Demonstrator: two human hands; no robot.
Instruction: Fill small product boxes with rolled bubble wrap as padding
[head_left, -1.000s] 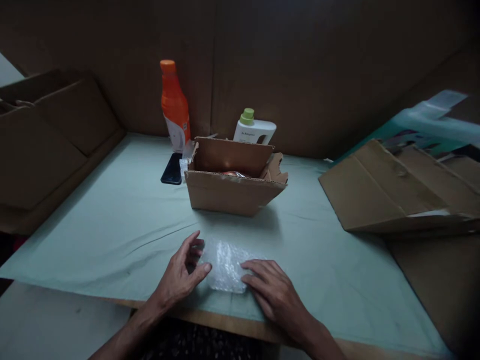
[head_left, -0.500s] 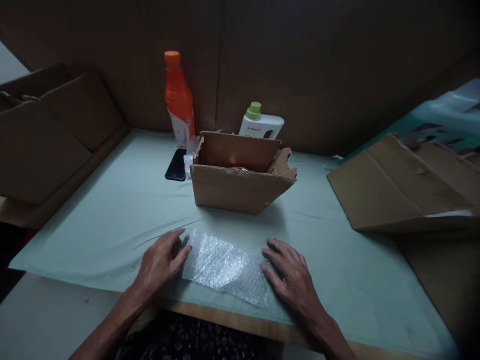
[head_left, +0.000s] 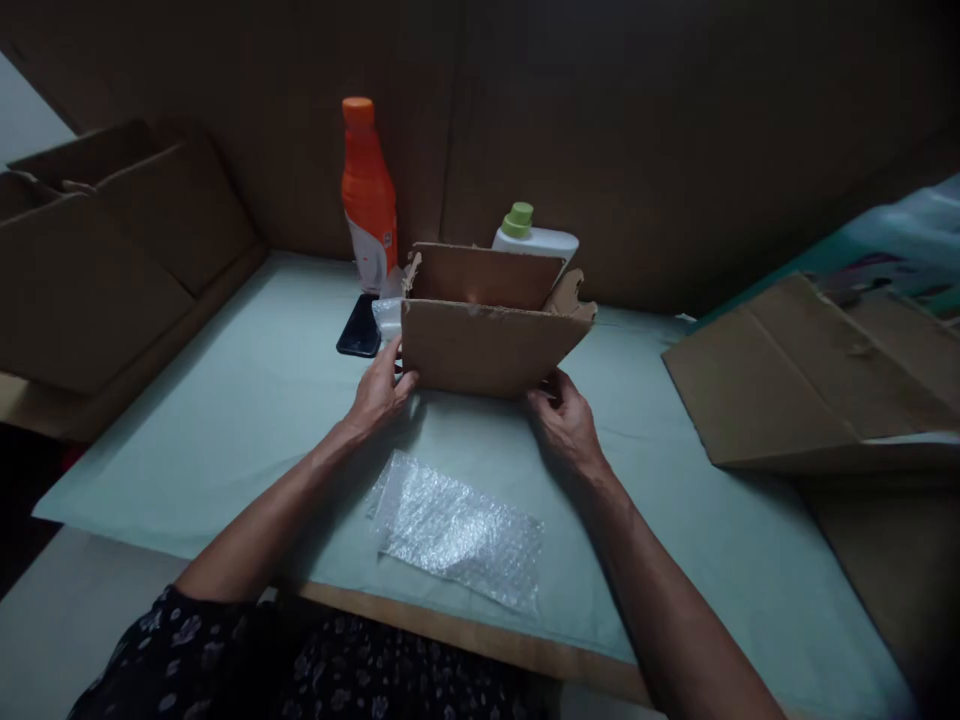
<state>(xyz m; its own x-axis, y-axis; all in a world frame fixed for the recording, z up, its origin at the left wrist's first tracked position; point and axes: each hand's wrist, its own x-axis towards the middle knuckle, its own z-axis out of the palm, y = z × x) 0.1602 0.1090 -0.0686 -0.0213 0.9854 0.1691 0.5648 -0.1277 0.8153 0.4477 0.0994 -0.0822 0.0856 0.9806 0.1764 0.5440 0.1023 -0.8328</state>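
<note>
At the lower left of the frame we see a short black sleeve (head_left: 161, 660), printed with scattered small flowers (head_left: 187, 630) in pale grey-lilac, its hem (head_left: 214, 600) ending near the elbow (head_left: 199, 578). At bottom centre we note dark cloth (head_left: 375, 675) bearing a matching floral print. Both forearms (head_left: 270, 510) and the fingers (head_left: 406, 384) are bare.

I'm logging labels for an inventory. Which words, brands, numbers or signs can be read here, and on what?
No word, brand or number can be read.
Orange bottle: small marks on its label, too small to read.
Teal container: printing on its label, too blurred to read.
White bottle with green cap: no text shows; its lower part is hidden behind the cardboard box.
</note>
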